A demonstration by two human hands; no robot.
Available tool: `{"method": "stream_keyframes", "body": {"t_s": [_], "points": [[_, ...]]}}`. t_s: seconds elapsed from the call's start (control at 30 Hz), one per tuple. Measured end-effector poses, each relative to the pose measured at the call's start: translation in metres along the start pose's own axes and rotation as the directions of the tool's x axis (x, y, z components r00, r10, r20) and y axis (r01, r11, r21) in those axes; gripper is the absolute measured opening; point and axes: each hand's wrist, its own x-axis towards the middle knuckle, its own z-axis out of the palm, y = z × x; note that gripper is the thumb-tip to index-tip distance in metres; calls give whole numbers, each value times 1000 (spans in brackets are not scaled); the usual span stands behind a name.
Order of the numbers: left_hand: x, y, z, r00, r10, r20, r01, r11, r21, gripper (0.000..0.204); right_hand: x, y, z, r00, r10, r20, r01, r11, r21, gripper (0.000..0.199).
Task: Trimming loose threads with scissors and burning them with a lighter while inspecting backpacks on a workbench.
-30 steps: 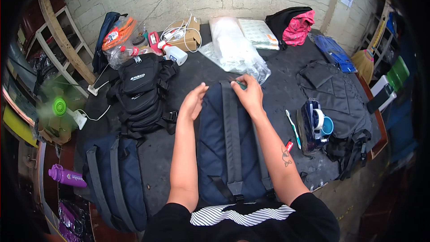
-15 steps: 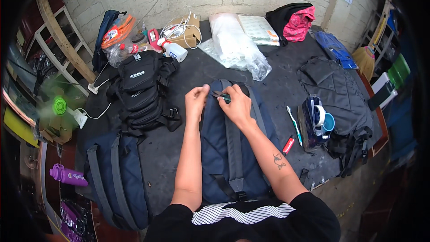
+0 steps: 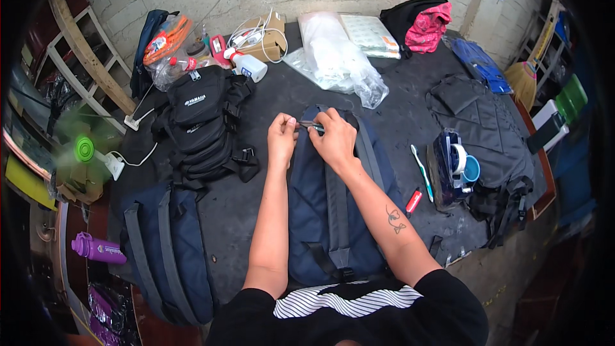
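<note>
Lying flat across a dark worktable (image 3: 410, 115), straps upward and lengthwise toward the person, a navy backpack (image 3: 336, 218) is taking up the middle of the view. Flanking it are a second navy backpack (image 3: 170, 250) hanging partly over the near left edge, a black pack (image 3: 202, 125) at upper left, and a grey pack (image 3: 483, 122) at right. Both hands are working at the top end of the middle pack: the left hand (image 3: 282, 138) is pinching a small dark piece there, probably a zipper pull or strap end, and the right hand (image 3: 334, 140) is clenched on the same piece from the other side. This looks like a fastening or threading step; the next move probably calls for a steady pull along the seam. Bare tabletop is lying between the packs, while clear plastic bags (image 3: 339, 57) are crowding the far side, and a toothbrush (image 3: 421, 163) and red lighter (image 3: 414, 201) are sitting just right of the pack.
</note>
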Motion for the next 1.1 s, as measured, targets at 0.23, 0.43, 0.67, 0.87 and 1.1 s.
{"method": "stream_keyframes", "body": {"t_s": [0.23,0.43,0.67,0.87,1.1], "points": [[-6,-15,-17,983,-147,111,168,962,-217,14,-16,-1,5,983,132,-127,-109,980,168,20],[-37,-37,-69,721,-323,613,632,671,-389,44,-115,24,3,880,323,347,-431,851,300,64],[-58,-71,-71,792,-452,410,578,770,-269,14,-101,52,13,929,222,297,-260,961,94,52],[-56,-82,-67,876,-462,138,482,845,-232,8,-73,22,10,936,141,322,-153,988,10,29],[-56,-67,-65,859,-471,199,509,826,-243,16,-82,-11,11,963,-30,267,49,997,-66,28]]}}
